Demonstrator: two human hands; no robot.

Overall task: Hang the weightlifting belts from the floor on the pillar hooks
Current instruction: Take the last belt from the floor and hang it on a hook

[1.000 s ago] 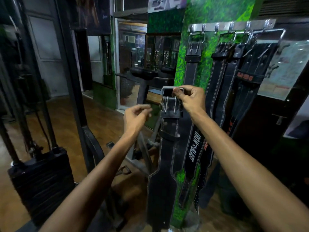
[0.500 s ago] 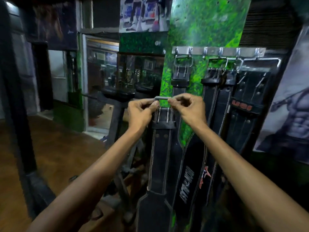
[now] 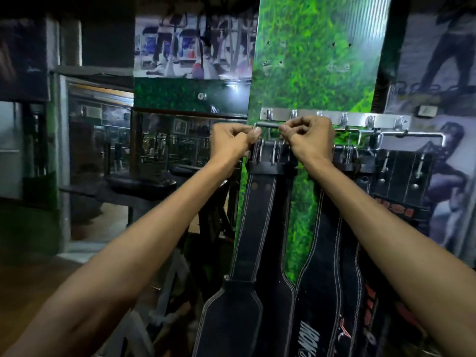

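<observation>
Hands (image 3: 231, 143) (image 3: 307, 140) pinching belt buckle (image 3: 269, 124) just below hook rail (image 3: 360, 117).

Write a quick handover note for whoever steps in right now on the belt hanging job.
Left hand and right hand each pinch an end of the metal buckle of a black belt, held up at the hook rail on the green pillar.
Done: other belts already hang to the right.
Left: seat this buckle on a hook near the left end, then let go.
</observation>
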